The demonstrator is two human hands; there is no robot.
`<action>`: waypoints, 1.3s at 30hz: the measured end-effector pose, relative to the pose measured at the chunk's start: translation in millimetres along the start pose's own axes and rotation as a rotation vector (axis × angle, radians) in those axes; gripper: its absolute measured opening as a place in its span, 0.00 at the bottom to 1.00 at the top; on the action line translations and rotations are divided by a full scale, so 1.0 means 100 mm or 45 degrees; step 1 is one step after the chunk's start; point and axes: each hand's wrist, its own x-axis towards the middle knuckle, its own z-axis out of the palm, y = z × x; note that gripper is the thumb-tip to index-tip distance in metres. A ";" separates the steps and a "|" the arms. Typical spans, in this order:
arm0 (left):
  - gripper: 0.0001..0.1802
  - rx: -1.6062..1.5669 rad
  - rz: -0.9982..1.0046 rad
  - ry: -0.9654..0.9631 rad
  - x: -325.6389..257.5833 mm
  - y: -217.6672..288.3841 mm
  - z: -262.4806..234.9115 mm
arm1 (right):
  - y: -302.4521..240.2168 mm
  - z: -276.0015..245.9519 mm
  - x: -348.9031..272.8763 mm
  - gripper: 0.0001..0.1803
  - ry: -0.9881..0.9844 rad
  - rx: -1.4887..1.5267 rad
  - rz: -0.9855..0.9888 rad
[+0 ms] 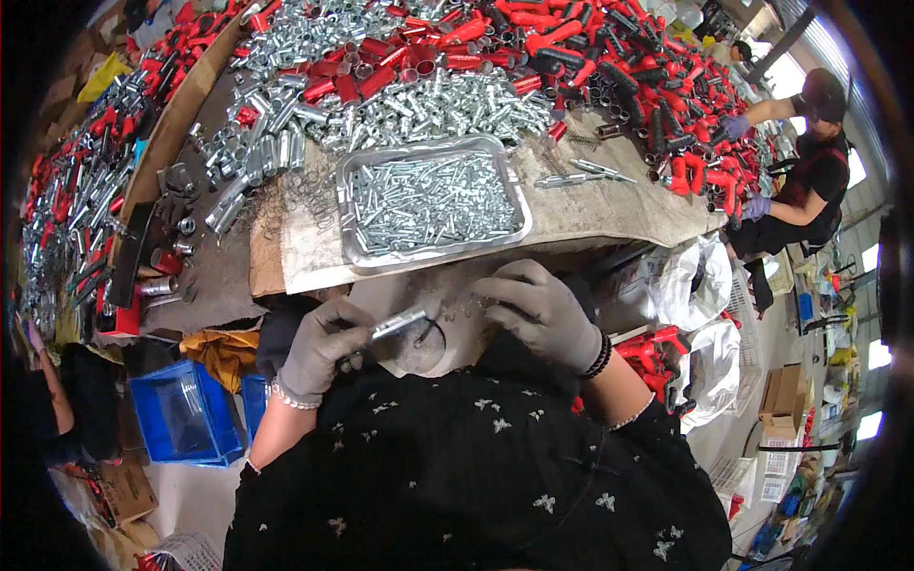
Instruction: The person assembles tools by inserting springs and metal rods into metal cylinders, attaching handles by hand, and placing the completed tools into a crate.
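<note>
My left hand [328, 347], in a grey glove, pinches a short silver metal tube [399, 324], which points right and slightly upward. Apart from the tube, to its right, my gloved right hand [538, 314] has its fingers loosely bent and spread, with nothing visible in them. Just beyond both hands, a metal tray [519, 214] on the table edge holds many small silver pins or screws [428, 200]. A few slim metal rods [586, 174] lie right of the tray, and thin wire springs [309, 205] lie left of it.
Silver tubular parts [419, 109] and red-and-black handles [609, 57] are heaped behind the tray. A wooden divider [176, 133] runs along the left. Blue crates [186, 414] stand low left, and white sacks [700, 285] at right. A co-worker [809, 176] handles parts at far right.
</note>
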 end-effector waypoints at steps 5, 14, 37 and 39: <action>0.12 0.243 0.169 -0.203 0.13 -0.08 0.34 | -0.06 0.34 0.00 0.19 -0.076 0.199 -0.201; 0.14 0.327 -0.129 -0.078 0.12 -0.06 0.58 | 0.23 0.51 0.16 0.18 -0.211 0.220 0.257; 0.22 0.044 -0.312 0.009 -0.08 0.00 0.29 | 1.45 -1.62 0.11 0.12 1.081 0.450 0.139; 0.20 0.073 -0.276 -0.035 -0.02 0.14 0.38 | 1.02 -1.25 -0.13 0.12 0.885 0.736 0.262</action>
